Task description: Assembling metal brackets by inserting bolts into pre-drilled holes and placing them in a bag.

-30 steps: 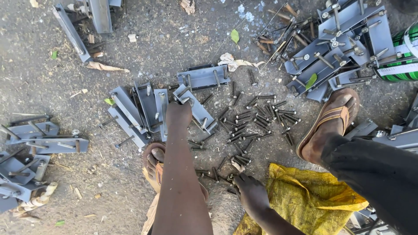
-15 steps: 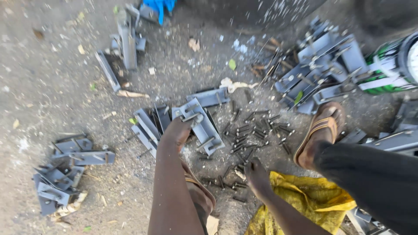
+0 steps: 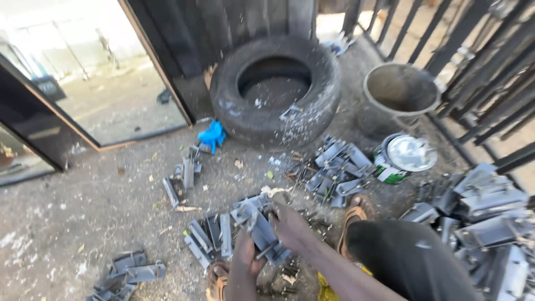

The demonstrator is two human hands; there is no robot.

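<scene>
Both hands are on one grey metal bracket (image 3: 262, 234), held just above the dirt floor (image 3: 100, 223) near the bottom middle of the head view. Left hand (image 3: 245, 262) comes up from below and is wrapped around the bracket's lower end, fingers curled under it. Right hand (image 3: 290, 223) grips the upper part from the right side, fingers closed over the metal. The bracket sits tilted, its long side running from upper left to lower right between the two hands.

Just to the left of the hands lies a small pile of similar brackets (image 3: 209, 237) on the ground, almost touching the held one. Small bolts (image 3: 284, 278) are scattered under the hands. A sandalled foot (image 3: 354, 217) rests just right of the right hand, and a dark trouser leg (image 3: 412, 262) fills the lower right.

Further out, a worn tyre (image 3: 276, 89) lies flat at the top middle, a grey bucket (image 3: 398, 92) stands to its right, and a paint can (image 3: 404, 159) with a shiny lid sits below the bucket. More bracket heaps: one between tyre and can (image 3: 334, 170), one on the far right (image 3: 485, 217), one at lower left (image 3: 131, 273). A blue rag (image 3: 212, 135) lies by the tyre.
</scene>
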